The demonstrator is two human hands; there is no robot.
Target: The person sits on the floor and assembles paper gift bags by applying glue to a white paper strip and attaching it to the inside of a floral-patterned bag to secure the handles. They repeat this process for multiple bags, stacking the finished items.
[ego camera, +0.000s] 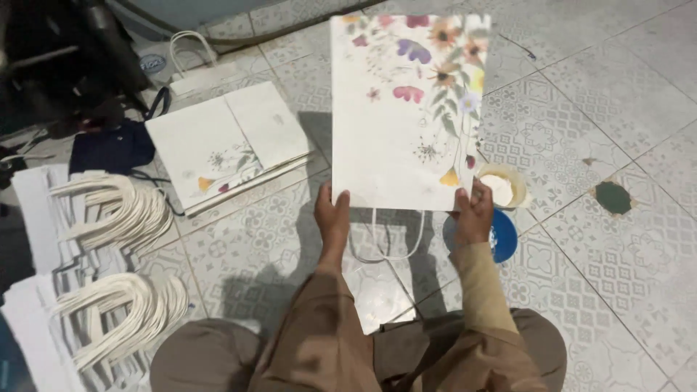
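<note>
Floor: patterned pale tile floor [617, 109] under everything; we sit on it, knees at 6 o'clock.
Bag in hands: we hold a flat white paper bag w/ flower print [406, 116] up at 12 o'clock, off the floor, bottom edge toward us; its white cord handle [385, 243] hangs below btw. our wrists.
Bag stacks: white bags w/ looped cord handles [109, 254] piled at 9 o'clock, two fans of handles, well apart from our hands.
Folded bags: small stack of flat flower-print bags [229, 141] on floor at 10–11 o'clock.
Dark stuff: black gear and a dark blue cloth [109, 149] at 10 o'clock, details unclear.
L hand: left hand [332, 214] pinches the held bag's lower L corner, thumb on front, other fingers hidden behind.
R hand: right hand [473, 214] pinches lower R corner the same way.
Pot: small pale cup w/ white paste-like stuff [504, 187] just beside R hand at 3 o'clock, blue lid or dish [504, 236] under our wrist.
</note>
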